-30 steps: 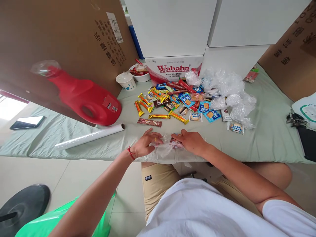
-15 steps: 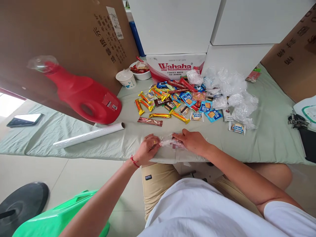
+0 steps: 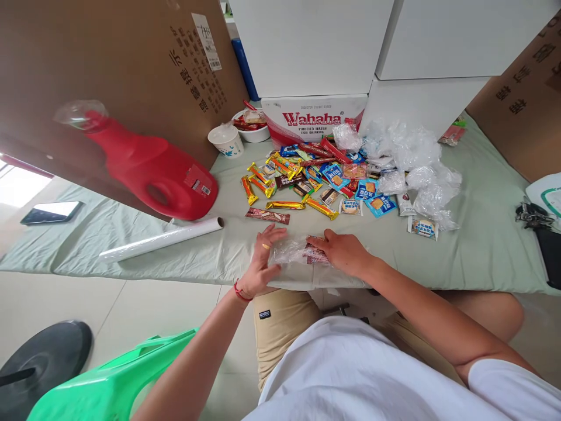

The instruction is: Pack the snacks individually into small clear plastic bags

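My right hand (image 3: 344,248) is closed on a small brown-wrapped snack bar (image 3: 314,251) at the table's front edge. Clear plastic film (image 3: 289,251) lies around the bar and spreads out to its left. At the film's left end my left hand (image 3: 264,254) is open, thumb and fingers spread apart; whether it touches the film I cannot tell. Just beyond it lies a flat brown-wrapped bar (image 3: 267,216). Farther back is a pile of wrapped snacks, with yellow-wrapped bars (image 3: 286,205) and blue biscuit packets (image 3: 380,205) among them.
A roll of plastic film (image 3: 162,240) lies at left, near a red jug (image 3: 162,169). Crumpled film bundles (image 3: 421,169) are heaped right of the snacks. A Wahaba-style printed carton (image 3: 313,120), a paper cup (image 3: 225,140) and a bowl (image 3: 256,133) stand behind. A phone (image 3: 51,213) lies far left.
My left hand has let go of the film's twisted left end and opened, moving slightly left and away. The film has loosened and spread. My right hand stays on the bar.
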